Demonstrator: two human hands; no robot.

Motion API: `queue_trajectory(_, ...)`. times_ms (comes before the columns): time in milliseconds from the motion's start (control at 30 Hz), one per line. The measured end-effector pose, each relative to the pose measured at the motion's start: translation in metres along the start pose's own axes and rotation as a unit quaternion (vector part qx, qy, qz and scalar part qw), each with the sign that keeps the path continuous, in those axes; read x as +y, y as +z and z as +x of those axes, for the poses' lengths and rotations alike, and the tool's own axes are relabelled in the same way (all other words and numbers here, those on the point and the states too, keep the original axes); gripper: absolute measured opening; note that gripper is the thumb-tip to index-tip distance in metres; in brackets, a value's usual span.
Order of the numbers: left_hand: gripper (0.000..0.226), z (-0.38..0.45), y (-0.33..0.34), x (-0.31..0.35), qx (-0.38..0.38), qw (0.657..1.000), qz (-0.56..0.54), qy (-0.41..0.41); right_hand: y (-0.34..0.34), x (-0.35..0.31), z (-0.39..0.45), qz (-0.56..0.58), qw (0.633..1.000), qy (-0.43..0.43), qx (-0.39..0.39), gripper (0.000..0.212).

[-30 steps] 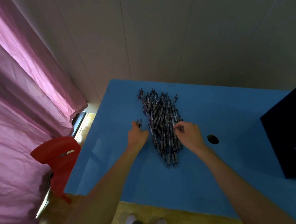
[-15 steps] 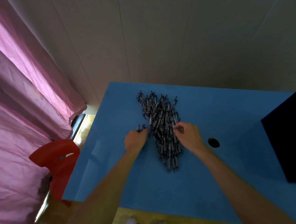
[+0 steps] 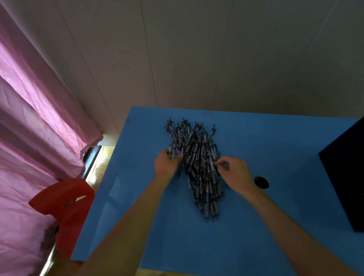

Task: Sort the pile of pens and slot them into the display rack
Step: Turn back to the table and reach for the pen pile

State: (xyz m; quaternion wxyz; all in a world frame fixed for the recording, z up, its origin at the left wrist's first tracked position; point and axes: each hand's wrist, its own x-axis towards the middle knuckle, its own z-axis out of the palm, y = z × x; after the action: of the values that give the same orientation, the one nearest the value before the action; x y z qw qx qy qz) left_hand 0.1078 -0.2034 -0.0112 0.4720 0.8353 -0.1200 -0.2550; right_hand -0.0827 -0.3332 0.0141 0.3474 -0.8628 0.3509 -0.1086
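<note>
A long pile of dark pens (image 3: 196,158) lies in the middle of the blue table (image 3: 258,229), running from the far edge toward me. My left hand (image 3: 165,163) sits at the pile's left side and grips a small bunch of pens, whose ends stick out past its fingers. My right hand (image 3: 234,173) is at the pile's right side, its thumb and forefinger pinching a single pen. A dark box-like rack (image 3: 356,179) stands at the table's right edge; its slots are hidden.
A round cable hole (image 3: 261,182) is cut in the table just right of my right hand. A red plastic chair (image 3: 67,210) stands left of the table beside a pink curtain (image 3: 21,131). A pale wall backs the table.
My left hand has slid right, from beside the pile into its left edge, with its pens. My right hand has stayed at the pile's right side.
</note>
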Motion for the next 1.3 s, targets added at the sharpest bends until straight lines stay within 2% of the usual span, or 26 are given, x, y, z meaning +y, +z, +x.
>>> queue_trajectory(167, 0.021, 0.008, 0.008, -0.005, -0.042, 0.998, 0.051, -0.009, -0.004, 0.005, 0.002, -0.006, 1.0, 0.006, -0.005, 0.012)
queue_trajectory(267, 0.031, 0.006, 0.006, -0.006, -0.029, 0.996, 0.089, 0.006, -0.005, 0.006, 0.003, -0.008, 1.0, 0.007, -0.005, 0.012)
queue_trajectory(433, 0.028, 0.002, 0.002, -0.005, -0.021, 0.986, 0.161, 0.025, -0.002, 0.006, 0.001, -0.007, 1.0, 0.004, -0.004, 0.011)
queue_trajectory(633, 0.041, -0.021, -0.007, -0.015, -0.019, 0.988, 0.153, -0.029, 0.002, 0.002, -0.004, -0.007, 1.0, -0.004, -0.005, 0.011)
queue_trajectory(733, 0.027, -0.032, -0.011, -0.028, -0.013, 0.98, 0.196, -0.044, 0.004, -0.001, -0.008, -0.006, 1.0, -0.004, -0.007, 0.012)
queue_trajectory(867, 0.023, -0.04, -0.01, -0.037, -0.022, 0.982, 0.185, -0.031, 0.008, -0.004, -0.013, 0.0, 1.0, -0.005, -0.01, 0.011)
queue_trajectory(1067, 0.046, -0.053, 0.001, -0.04, -0.033, 0.993, 0.102, -0.049, 0.011, -0.007, -0.022, 0.006, 1.0, -0.01, -0.006, 0.012)
queue_trajectory(1300, 0.053, -0.067, 0.01, -0.03, -0.019, 0.992, 0.105, -0.064, 0.008, -0.005, -0.031, -0.002, 1.0, -0.006, -0.011, 0.012)
